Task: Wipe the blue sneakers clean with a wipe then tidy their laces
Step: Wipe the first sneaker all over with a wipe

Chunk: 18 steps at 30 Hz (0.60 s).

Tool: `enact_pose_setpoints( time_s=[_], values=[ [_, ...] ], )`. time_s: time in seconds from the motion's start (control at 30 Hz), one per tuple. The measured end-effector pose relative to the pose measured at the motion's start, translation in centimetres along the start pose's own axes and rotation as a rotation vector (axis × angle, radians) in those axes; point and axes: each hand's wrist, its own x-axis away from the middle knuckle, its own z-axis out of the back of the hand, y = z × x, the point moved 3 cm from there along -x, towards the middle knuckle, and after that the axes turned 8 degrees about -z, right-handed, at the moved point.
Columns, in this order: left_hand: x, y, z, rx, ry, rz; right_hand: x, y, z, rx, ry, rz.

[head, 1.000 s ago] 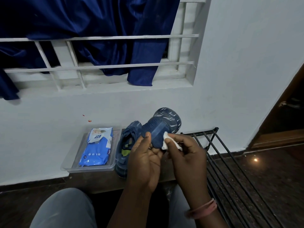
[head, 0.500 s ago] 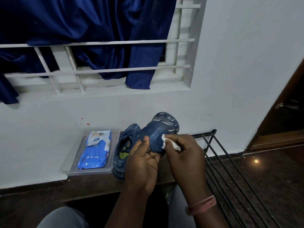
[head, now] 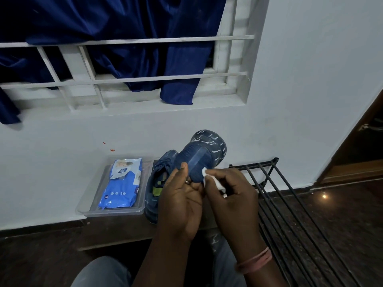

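Sneaker [head: 200, 156] still gripped by left hand [head: 182, 200], raised near the wall, wipe [head: 209, 179] pinched in right hand [head: 230, 195], now shifted slightly down the heel, second sneaker [head: 159, 183] left beside the tray [head: 116, 212]

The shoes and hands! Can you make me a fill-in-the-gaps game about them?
1. The left hand holds a blue ____.
2. The right hand pinches a white ____ against the held sneaker.
3. The pack of wipes lies in a clear ____.
4. The other sneaker sits between the tray and the black ____.

Missing words: sneaker; wipe; tray; rack
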Motion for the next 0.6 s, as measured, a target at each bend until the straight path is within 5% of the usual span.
enact_pose_setpoints(
  time_s=[0.07, 0.2, 0.4, 0.6],
  values=[
    [0.1, 0.1, -0.2, 0.002, -0.002, 0.0, -0.3, 0.3, 0.2, -0.024, 0.072, -0.053],
    [0.2, 0.6, 0.6, -0.006, -0.051, 0.028, 0.4, -0.5, -0.6, -0.04, -0.076, 0.021],
    [1.4, 0.7, -0.5, 0.046, -0.088, 0.01, -0.5, -1.2, 0.0, 0.064, 0.144, 0.04],
    [1.9, 0.6, -0.5, 0.084, -0.097, 0.024, -0.8, -1.6, 0.7, 0.166, 0.081, 0.077]
  ],
)
